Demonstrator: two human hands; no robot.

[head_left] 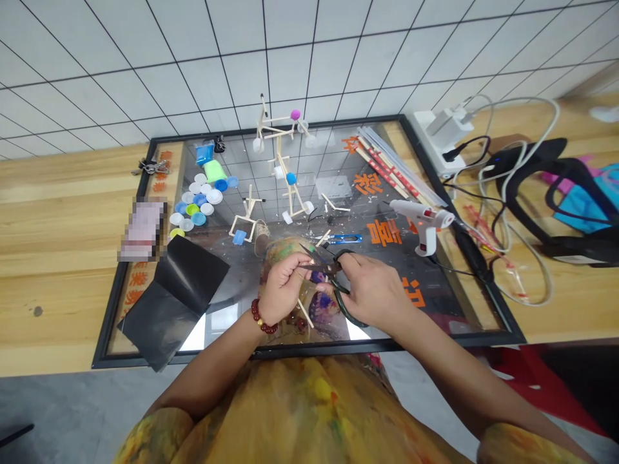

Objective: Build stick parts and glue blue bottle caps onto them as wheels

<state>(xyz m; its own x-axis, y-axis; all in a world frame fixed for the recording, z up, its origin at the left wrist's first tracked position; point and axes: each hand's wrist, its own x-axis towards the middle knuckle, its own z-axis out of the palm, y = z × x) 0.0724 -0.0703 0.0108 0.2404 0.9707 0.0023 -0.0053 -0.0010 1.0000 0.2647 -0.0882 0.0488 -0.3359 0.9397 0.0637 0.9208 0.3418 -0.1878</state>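
Observation:
My right hand [380, 290] grips a pair of scissors [331, 269] by its dark handles, the blades parted and pointing left. My left hand [284, 287], wearing a beaded bracelet, is closed in a pinch at the blade tips; whatever lies between its fingers is too small to make out. Below the scissors, a thin wooden stick [305, 314] lies on the glass. Just beyond my hands are a blue-handled cutter [345, 238] and a roll of twine [262, 237]. Stick frames with bottle-cap wheels [291, 178] stand farther back, near a smaller stick frame [243, 227].
Left of my hands are black sheets [178, 303], a pile of bottle caps [196, 201] and a blurred-out phone-like object [144, 230]. To the right stand a white glue gun [425, 222], bundled sticks [387, 164] and a power strip [432, 142] with tangled cables. A tiled wall [290, 58] closes the back.

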